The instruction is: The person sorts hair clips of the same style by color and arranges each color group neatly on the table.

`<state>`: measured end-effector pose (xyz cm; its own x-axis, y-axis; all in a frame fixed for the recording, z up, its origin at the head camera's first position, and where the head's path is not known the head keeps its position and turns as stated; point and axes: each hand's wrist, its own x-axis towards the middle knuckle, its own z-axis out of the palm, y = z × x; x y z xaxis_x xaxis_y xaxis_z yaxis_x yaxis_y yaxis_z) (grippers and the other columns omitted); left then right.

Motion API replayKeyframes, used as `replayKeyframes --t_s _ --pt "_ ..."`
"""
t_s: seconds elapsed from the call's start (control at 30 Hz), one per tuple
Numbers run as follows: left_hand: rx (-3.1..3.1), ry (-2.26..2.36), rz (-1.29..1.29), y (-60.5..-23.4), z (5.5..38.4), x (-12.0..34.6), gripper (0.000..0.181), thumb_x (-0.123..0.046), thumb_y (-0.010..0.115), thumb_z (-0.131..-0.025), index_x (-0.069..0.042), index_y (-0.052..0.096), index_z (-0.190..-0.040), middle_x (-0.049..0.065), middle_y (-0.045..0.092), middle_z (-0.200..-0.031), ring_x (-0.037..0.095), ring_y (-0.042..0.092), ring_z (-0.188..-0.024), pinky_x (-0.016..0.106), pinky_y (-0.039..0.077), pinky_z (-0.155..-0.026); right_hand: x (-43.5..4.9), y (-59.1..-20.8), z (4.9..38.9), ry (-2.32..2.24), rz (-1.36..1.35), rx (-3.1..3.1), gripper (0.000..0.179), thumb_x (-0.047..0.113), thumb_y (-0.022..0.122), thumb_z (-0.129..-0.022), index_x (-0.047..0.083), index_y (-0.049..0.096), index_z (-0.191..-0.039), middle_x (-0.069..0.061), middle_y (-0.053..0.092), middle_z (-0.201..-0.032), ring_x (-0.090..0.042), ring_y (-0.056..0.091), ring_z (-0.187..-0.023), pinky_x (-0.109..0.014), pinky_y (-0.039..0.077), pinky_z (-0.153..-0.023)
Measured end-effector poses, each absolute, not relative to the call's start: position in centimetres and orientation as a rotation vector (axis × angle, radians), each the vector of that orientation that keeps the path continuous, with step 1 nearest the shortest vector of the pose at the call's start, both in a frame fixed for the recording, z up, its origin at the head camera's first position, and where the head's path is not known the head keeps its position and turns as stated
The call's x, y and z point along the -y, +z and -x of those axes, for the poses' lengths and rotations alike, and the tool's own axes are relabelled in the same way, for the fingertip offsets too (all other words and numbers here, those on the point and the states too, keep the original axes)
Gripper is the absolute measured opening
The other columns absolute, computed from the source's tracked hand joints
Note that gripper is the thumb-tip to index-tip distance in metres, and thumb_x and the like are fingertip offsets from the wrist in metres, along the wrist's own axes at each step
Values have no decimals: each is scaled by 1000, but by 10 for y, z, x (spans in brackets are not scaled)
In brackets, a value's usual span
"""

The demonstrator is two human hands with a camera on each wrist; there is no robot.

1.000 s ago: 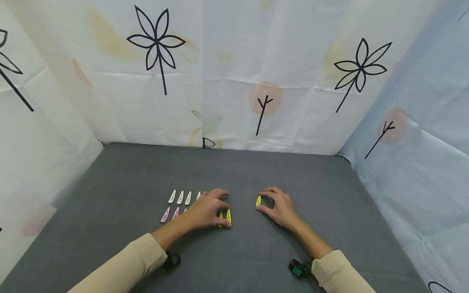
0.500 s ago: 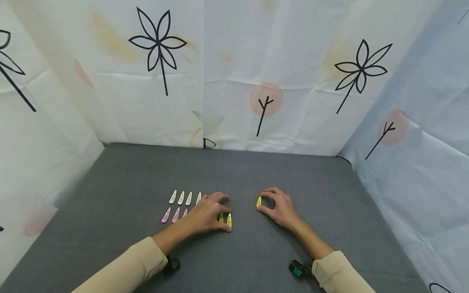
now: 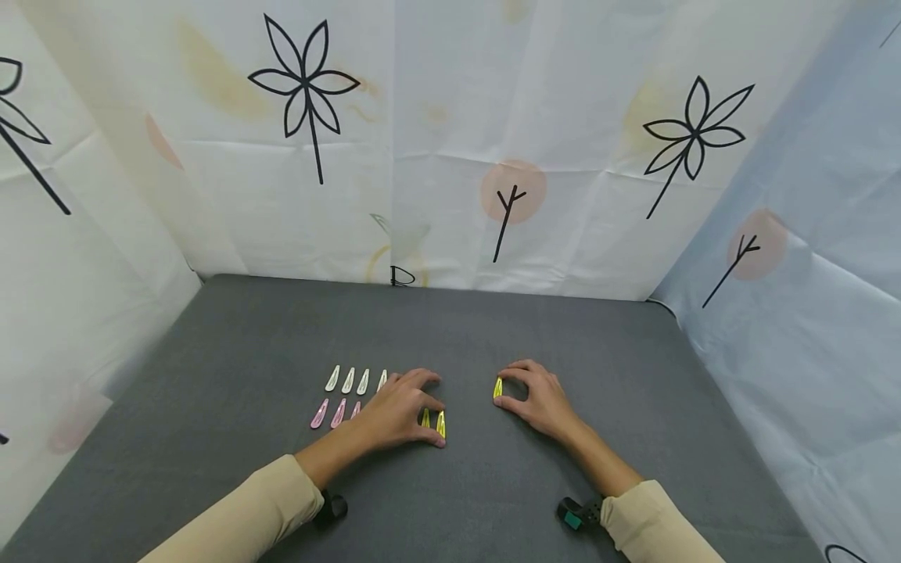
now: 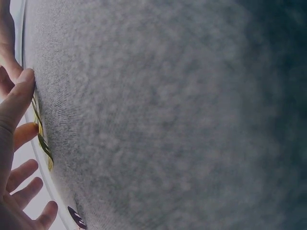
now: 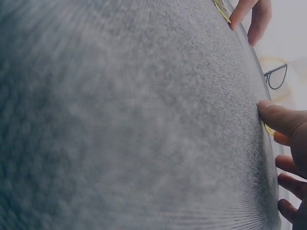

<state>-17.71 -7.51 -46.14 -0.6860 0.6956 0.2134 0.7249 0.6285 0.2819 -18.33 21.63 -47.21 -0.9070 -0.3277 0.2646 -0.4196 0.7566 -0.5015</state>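
My left hand (image 3: pixel 394 410) pinches a yellow snap hair clip (image 3: pixel 441 424) lengthwise on the grey table, thumb at the near end and index finger at the far end. Just left of that clip lies a second yellow hair clip (image 3: pixel 425 418), partly covered by the hand. In the left wrist view, thumb and index finger meet the yellow clip (image 4: pixel 36 114) at the picture's left edge. My right hand (image 3: pixel 540 397) pinches another yellow hair clip (image 3: pixel 497 388) between thumb and index finger, to the right across a gap. The right wrist view shows only a bit of it (image 5: pixel 269 129) behind the thumb.
Left of my left hand, several white hair clips (image 3: pixel 348 381) stand in a row, with a row of pink hair clips (image 3: pixel 319 414) nearer me. My left hand covers the right part of the pink row. A patterned white cloth (image 3: pixel 450 227) rises behind the table (image 3: pixel 598 336).
My left hand has drawn its yellow clip slightly toward me, then stayed put over the last half second. My right hand and its clip have stayed in place.
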Motion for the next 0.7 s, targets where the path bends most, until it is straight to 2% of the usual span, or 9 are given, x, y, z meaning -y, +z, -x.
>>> replayKeyframes --t_s 0.33,0.7 --pt "2746 -521 1204 -463 177 74 54 -60 80 -73 -18 80 -107 10 60 -132 26 50 -127 49 43 -92 -209 -470 180 831 -588 2790 40 29 86 -78 9 73 -110 -12 60 -126 -34 55 -120 -60 38 -95" --pt "2744 -477 1210 -462 177 75 54 -61 79 -74 -18 79 -108 10 60 -132 26 51 -127 50 44 -93 -192 -466 169 890 -809 2824 37 33 84 -81 13 72 -110 -11 59 -129 -33 51 -125 -64 37 -98"
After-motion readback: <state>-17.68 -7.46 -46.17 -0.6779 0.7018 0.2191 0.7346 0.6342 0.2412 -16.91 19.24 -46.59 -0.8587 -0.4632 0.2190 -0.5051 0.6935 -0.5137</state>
